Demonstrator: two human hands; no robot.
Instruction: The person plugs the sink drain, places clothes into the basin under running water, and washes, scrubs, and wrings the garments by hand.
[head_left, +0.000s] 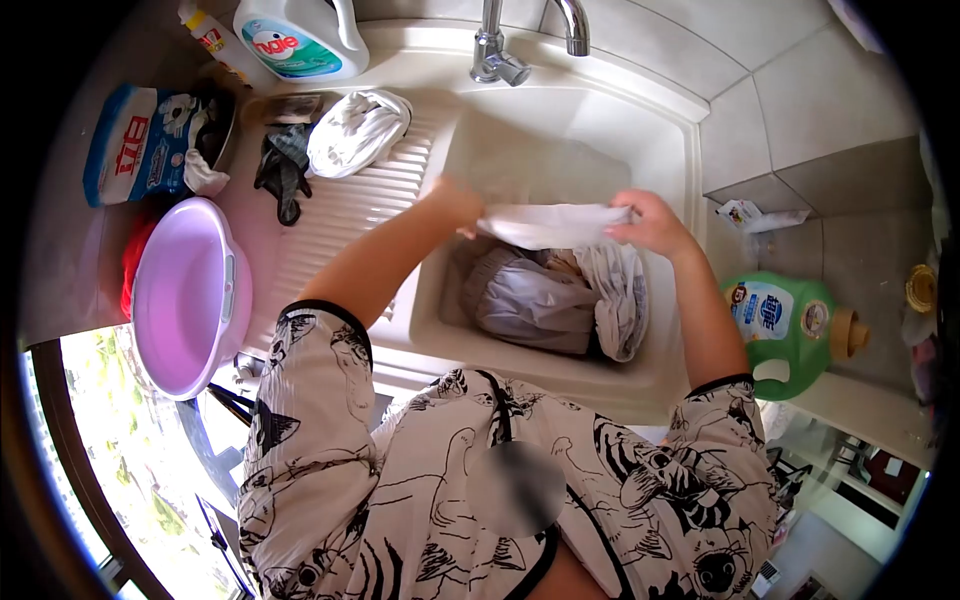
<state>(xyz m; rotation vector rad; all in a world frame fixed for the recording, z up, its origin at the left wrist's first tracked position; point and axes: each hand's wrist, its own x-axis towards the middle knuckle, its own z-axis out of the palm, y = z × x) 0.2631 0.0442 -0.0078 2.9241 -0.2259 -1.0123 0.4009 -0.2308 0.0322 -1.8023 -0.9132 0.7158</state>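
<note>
A white cloth (555, 226) is stretched between my two hands over the sink basin (560, 125). My left hand (458, 207), somewhat blurred, is closed on the cloth's left end. At its right end, my right hand (648, 224) pinches it between thumb and fingers. Below the cloth, a grey garment (530, 300) and a white patterned garment (618, 300) lie bunched together in the basin. What kind of item the stretched cloth is, I cannot make out.
A chrome faucet (495, 55) stands behind the basin. On the ribbed drainboard lie a bunched white cloth (360, 133) and dark gloves (285, 165). A purple basin (185, 300) leans at the left. A green detergent jug (785, 325) lies at the right; a white jug (300, 40) stands at the back.
</note>
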